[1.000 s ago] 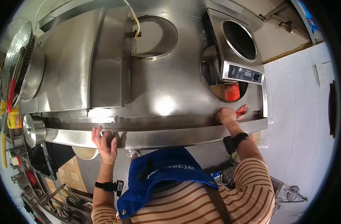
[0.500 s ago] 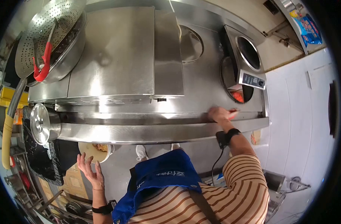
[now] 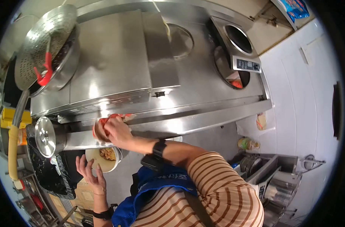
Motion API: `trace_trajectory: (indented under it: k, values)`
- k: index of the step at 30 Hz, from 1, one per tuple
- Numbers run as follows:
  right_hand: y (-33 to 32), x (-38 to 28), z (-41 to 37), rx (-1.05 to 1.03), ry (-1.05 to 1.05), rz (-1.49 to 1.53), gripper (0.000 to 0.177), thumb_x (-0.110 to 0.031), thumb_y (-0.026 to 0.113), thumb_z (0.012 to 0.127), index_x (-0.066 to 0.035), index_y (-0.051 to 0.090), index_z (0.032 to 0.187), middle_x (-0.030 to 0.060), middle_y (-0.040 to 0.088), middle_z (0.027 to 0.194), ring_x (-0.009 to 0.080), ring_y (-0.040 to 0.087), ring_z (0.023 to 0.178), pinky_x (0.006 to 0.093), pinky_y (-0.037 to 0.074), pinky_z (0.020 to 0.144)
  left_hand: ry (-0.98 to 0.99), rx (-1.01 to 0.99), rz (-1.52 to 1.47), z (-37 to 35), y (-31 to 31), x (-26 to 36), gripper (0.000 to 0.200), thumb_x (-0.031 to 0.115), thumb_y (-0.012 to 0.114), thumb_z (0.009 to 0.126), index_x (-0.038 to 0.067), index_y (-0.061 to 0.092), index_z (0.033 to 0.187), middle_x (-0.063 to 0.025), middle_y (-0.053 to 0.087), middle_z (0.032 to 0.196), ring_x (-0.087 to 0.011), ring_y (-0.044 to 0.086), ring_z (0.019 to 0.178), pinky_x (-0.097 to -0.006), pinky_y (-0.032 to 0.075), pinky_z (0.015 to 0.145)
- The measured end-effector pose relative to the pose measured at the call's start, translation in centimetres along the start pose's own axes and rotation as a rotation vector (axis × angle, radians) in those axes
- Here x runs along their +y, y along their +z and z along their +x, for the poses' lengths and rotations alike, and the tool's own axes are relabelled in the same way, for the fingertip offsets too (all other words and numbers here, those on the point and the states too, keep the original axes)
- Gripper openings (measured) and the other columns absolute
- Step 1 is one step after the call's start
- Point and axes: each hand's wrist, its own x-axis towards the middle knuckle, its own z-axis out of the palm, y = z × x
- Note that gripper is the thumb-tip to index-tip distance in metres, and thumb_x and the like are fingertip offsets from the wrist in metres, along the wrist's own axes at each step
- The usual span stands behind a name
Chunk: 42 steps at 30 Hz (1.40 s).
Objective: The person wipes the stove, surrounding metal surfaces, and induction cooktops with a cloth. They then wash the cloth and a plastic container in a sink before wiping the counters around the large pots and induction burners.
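Bunched red cloth (image 3: 104, 121) points its loose end right

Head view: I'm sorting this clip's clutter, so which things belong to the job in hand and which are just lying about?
In the job:
red cloth, under the right hand
steel counter edge, where the cloth is held

Apparently just lying about:
lidded pot
perforated strainer
cooker with control panel
plastic bottle
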Motion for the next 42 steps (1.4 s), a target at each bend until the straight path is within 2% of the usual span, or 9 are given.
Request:
trace_trajectory:
  k: [7,12,15,16,18,21,23,27,42]
  values:
    - [-12.5,12.6,-15.2,0.159,-0.192,-0.753,0.059,-0.022,0.058,0.075,-0.015,0.045,0.132,0.0143,0.031,0.144,0.0327,0.04,0.123,0.0458,0.044,0.084,0.143,-0.105,-0.124,4.4,4.1,3.1,0.02,0.006,0.057,0.081,0.001,0.056,0.101,-0.0172,0.047,0.125,-0.0406,0.033,0.125,-0.05,0.028,0.1]
    - [-33.8,15.6,-24.4,0.224,0.443,-1.216,0.055,-0.013,0.061,0.07,-0.01,0.052,0.124,0.0175,0.052,0.121,0.0367,0.053,0.096,0.0419,0.046,0.082,0.169,-0.144,-0.127,5.8,5.5,5.8,0.02,0.005,0.058,0.079,0.002,0.057,0.099,-0.0174,0.048,0.122,-0.0413,0.034,0.124,-0.0501,0.028,0.099]
    - [-42.7,17.5,-28.1,0.888,0.847,-0.275,0.025,-0.02,0.05,0.084,-0.006,0.065,0.097,0.0118,0.058,0.11,0.0276,0.056,0.097,0.0382,0.045,0.083,0.123,-0.115,-0.106,4.9,5.3,5.6,0.02,0.006,0.057,0.08,0.001,0.056,0.1,-0.0175,0.048,0.123,-0.0414,0.033,0.124,-0.0503,0.029,0.099]
    - [-44.3,21.7,-33.4,0.487,1.051,-1.171,0.026,-0.021,0.049,0.084,-0.004,0.062,0.098,0.0103,0.058,0.106,0.0244,0.056,0.098,0.0368,0.045,0.081,0.105,-0.095,-0.084,4.1,5.2,4.8,0.02,0.006,0.056,0.081,0.001,0.056,0.101,-0.0175,0.048,0.123,-0.0414,0.033,0.124,-0.0504,0.029,0.099]
    - [-43.3,22.6,-33.5,0.598,1.068,-1.154,0.02,-0.016,0.049,0.082,-0.004,0.06,0.093,0.0093,0.056,0.1,0.0252,0.055,0.092,0.0389,0.045,0.077,0.033,-0.07,-0.049,2.8,5.6,4.4,0.02,0.006,0.055,0.082,0.001,0.055,0.102,-0.0176,0.048,0.123,-0.0414,0.033,0.124,-0.0502,0.029,0.099]
    - [-37.5,21.3,-28.2,0.889,0.576,-0.203,0.01,-0.008,0.05,0.078,-0.004,0.056,0.086,0.0077,0.054,0.09,0.0265,0.054,0.084,0.0422,0.044,0.07,-0.027,-0.077,-0.032,2.2,6.5,5.4,0.02,0.005,0.056,0.082,0.001,0.056,0.102,-0.0175,0.048,0.123,-0.0408,0.034,0.124,-0.0489,0.029,0.099]
    - [-36.1,14.3,-23.6,0.08,0.273,-0.868,0.008,-0.007,0.058,0.064,-0.004,0.056,0.071,0.0142,0.053,0.084,0.0327,0.052,0.081,0.0442,0.043,0.064,0.002,-0.137,-0.042,3.1,8.3,7.2,0.019,0.004,0.057,0.081,0.001,0.056,0.1,-0.0176,0.049,0.122,-0.0405,0.034,0.124,-0.0485,0.03,0.098]
    - [-29.7,11.8,-17.2,-0.082,-0.038,-0.722,0.019,-0.011,0.055,0.066,-0.004,0.057,0.083,0.0142,0.055,0.096,0.0275,0.052,0.085,0.0327,0.048,0.07,0.079,-0.239,-0.139,5.5,10.7,11.8,0.019,0.004,0.059,0.078,0.002,0.058,0.097,-0.0163,0.049,0.12,-0.0399,0.035,0.122,-0.0491,0.03,0.098]
    - [-23.1,17.2,-7.0,0.061,0.18,-0.746,0.014,-0.011,0.061,0.064,-0.006,0.061,0.077,0.0127,0.056,0.079,0.0295,0.058,0.076,0.0386,0.049,0.058,0.052,-0.166,-0.146,4.1,10.9,15.6,0.02,0.001,0.06,0.077,0.003,0.058,0.096,-0.0154,0.051,0.12,-0.039,0.038,0.123,-0.0474,0.031,0.099]
